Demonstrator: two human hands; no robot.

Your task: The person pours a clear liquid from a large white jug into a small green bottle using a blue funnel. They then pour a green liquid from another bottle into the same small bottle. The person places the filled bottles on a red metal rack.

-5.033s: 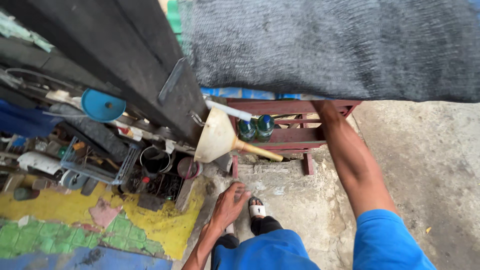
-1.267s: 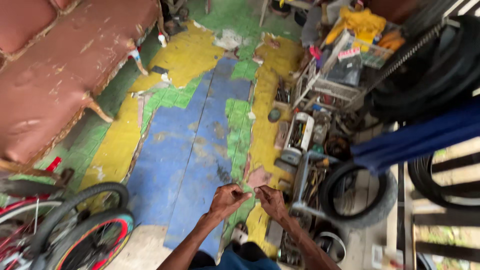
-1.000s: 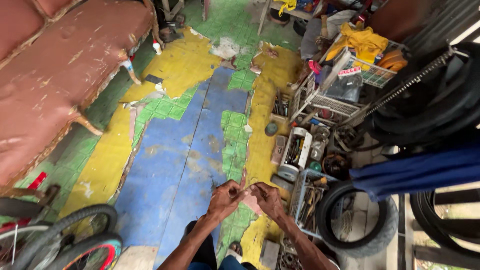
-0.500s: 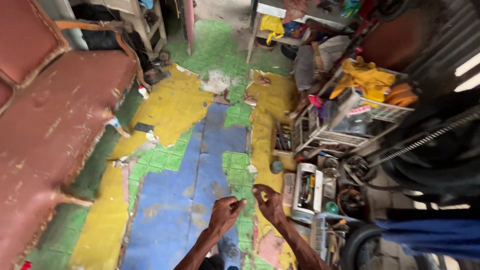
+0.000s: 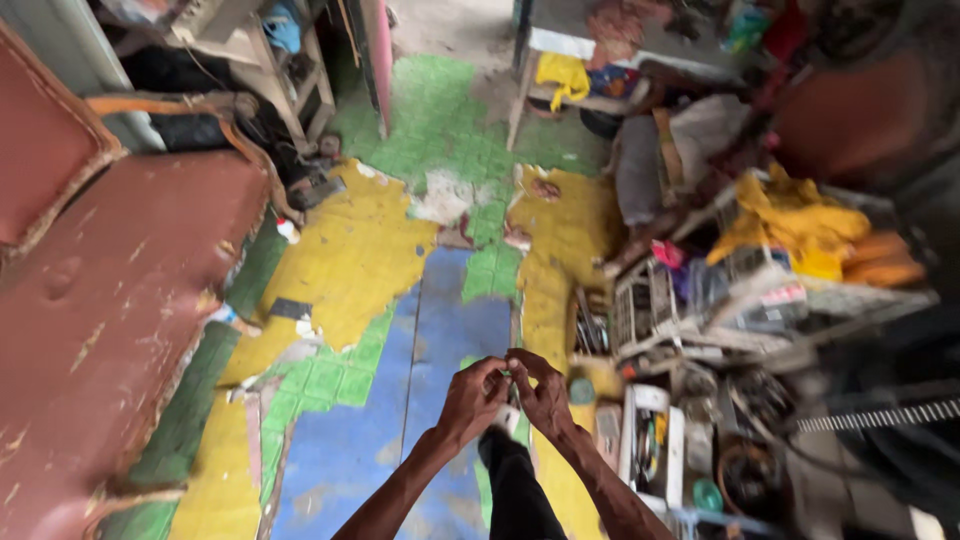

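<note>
My left hand [image 5: 472, 395] and right hand [image 5: 541, 392] meet fingertip to fingertip at chest front, above blue floor patch [image 5: 455, 330]. Fingers curl inward, pinching something small between them; item too small to identify. Both hands equally near. White tray [image 5: 647, 440] lies to right.

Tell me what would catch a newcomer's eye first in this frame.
Probably the floor, a worn patchwork of yellow, green and blue running up the middle. Low in the centre, the left hand and right hand meet with fingers pinched together over something too small to make out. A big reddish-brown seat fills the left side, and cluttered wire crates with a yellow cloth crowd the right.
</note>
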